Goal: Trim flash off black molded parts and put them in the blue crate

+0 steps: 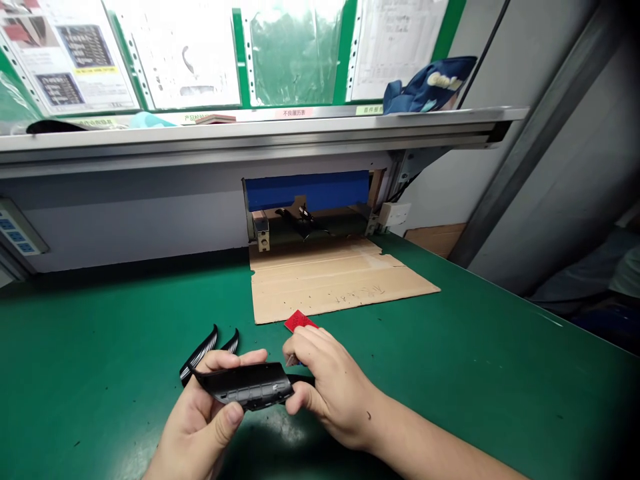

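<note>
My left hand (200, 417) grips a black moulded plastic part (247, 385), thumb below and fingers over its top edge. My right hand (327, 383) pinches the part's right end and also holds a small red-handled tool (299, 323), whose red end sticks out above the knuckles. Two more curved black plastic parts (207, 351) lie on the green mat just behind my left hand.
A flat cardboard sheet (325, 280) lies on the green table (100, 333) ahead, leading to an opening (310, 217) in the grey back panel with black parts inside. A shelf (250, 133) with papers and a blue cloth (430, 83) runs above.
</note>
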A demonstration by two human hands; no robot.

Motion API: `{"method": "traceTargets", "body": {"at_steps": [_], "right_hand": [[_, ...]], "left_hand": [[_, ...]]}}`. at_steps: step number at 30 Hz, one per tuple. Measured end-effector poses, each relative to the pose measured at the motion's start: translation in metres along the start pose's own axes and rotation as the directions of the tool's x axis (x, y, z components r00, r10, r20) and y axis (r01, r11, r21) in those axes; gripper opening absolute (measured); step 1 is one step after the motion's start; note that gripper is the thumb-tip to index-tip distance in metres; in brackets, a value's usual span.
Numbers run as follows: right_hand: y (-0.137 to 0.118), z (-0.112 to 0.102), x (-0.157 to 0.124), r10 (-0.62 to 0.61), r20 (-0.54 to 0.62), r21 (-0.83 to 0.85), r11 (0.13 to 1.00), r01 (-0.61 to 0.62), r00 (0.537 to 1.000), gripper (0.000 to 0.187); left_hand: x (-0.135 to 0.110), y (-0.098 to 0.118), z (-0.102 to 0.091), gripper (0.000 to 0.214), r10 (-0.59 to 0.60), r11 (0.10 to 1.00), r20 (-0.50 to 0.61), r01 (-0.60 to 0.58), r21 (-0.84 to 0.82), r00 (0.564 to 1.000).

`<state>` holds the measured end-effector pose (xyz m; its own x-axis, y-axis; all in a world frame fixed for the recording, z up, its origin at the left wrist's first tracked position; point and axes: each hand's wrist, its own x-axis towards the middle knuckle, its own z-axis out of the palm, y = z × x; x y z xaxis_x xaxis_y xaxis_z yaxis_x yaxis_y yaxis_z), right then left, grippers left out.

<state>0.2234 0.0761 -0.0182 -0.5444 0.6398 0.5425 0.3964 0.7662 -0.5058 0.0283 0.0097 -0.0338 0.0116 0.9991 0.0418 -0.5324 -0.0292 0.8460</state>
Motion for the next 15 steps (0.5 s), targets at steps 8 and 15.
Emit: {"method": "traceTargets", "body": {"at_steps": [8, 15], "right_hand": [[-0.005, 0.005, -0.003, 0.053, 0.024, 0.064, 0.996, -0.055, 0.998, 0.076], [0.025, -0.023, 0.004, 0.047, 0.435, 0.259, 0.950, -0.175, 0.899, 0.060]], "left_hand": [[-0.002, -0.002, 0.014, 0.038, -0.087, 0.988, -0.051, 0.080, -0.135, 0.995], [0.007, 0.006, 0.005, 0.040, -0.041, 0.997, -0.069, 0.036, -0.062, 0.997]]}}
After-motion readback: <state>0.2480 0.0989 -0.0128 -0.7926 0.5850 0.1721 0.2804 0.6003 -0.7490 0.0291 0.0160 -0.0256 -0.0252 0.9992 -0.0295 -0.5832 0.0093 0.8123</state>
